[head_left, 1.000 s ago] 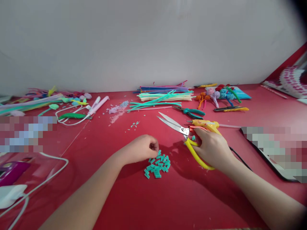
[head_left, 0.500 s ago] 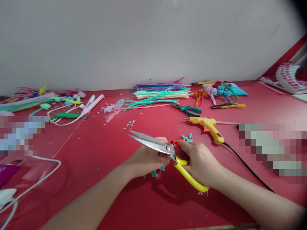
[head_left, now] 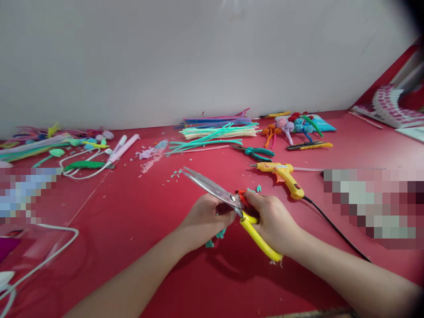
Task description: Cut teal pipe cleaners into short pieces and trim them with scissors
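Observation:
My right hand (head_left: 270, 218) grips the yellow handles of a pair of scissors (head_left: 228, 201). The steel blades point up and to the left and are closed. My left hand (head_left: 205, 218) is curled just under the blades, its fingers pinched together over a small pile of short teal pieces (head_left: 214, 237) on the red table (head_left: 139, 212). What the left fingers hold is too small to make out. A few more teal pieces (head_left: 256, 190) lie just behind the scissors.
A yellow glue gun (head_left: 281, 174) with a black cord lies to the right. Teal-handled pliers (head_left: 260, 153), a bundle of pipe cleaners (head_left: 218, 128) and pipe-cleaner flowers (head_left: 291, 126) sit along the wall. White cables (head_left: 43, 260) and more craft stems lie at left.
My right hand lifted the scissors from beside the glue gun and swung them left over my left hand. The blades were open and are now closed. My left hand stayed over the teal pile.

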Tool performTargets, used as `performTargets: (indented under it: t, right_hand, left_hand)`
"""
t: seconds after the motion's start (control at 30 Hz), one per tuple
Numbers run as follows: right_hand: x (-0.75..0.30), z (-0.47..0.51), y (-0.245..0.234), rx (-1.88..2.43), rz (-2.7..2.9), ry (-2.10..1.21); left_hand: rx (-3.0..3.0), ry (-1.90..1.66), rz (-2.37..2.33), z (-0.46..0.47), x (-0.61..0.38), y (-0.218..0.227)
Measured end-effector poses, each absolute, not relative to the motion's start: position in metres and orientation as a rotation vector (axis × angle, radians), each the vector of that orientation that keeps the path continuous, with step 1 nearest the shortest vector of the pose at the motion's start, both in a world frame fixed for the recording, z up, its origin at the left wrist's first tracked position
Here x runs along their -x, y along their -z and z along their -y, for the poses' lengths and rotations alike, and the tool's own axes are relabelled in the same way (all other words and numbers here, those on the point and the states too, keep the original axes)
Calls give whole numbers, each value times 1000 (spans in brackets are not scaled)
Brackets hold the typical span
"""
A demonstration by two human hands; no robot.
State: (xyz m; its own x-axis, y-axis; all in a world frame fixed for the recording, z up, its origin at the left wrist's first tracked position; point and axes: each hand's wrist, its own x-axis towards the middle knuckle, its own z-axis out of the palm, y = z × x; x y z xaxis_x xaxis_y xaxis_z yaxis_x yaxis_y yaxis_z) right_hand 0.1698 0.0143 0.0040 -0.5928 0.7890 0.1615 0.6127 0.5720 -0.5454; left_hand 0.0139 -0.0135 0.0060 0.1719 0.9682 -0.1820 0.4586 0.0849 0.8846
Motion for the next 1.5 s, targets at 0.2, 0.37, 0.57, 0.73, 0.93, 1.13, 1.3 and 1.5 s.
performTargets:
  t: [0.2, 0.37, 0.57, 0.73, 0.93, 1.13, 1.3, 1.5]
  right_hand:
    - [-177, -24, -7, 1205, 2348, -544]
    - [-186, -29, -10, 1322, 2441, -258]
    - [-185, -29, 2, 1288, 2545, -84]
    - [-185, -31, 8, 1280, 2561, -15]
    - [-185, -31, 11, 1287, 2578, 79]
    - [-185, -29, 12, 1299, 2598, 121]
    - [-186, -29, 11, 1290, 2595, 130]
    - [-186, -29, 12, 1296, 2591, 141]
  left_hand:
    - [-1362, -987, -1353, 10, -10, -3]
    - [-1120, -1353, -1270, 7, 2, -10]
    - [-955, -1513, -1184, 8, 6, -13]
    - [-901, -1541, -1182, 9, 7, -14]
    - [-888, -1567, -1148, 10, 8, -13]
    - [-867, -1565, -1148, 10, 8, -15]
    - [-867, -1565, -1139, 10, 9, -16]
    - [-874, -1580, -1107, 10, 10, -15]
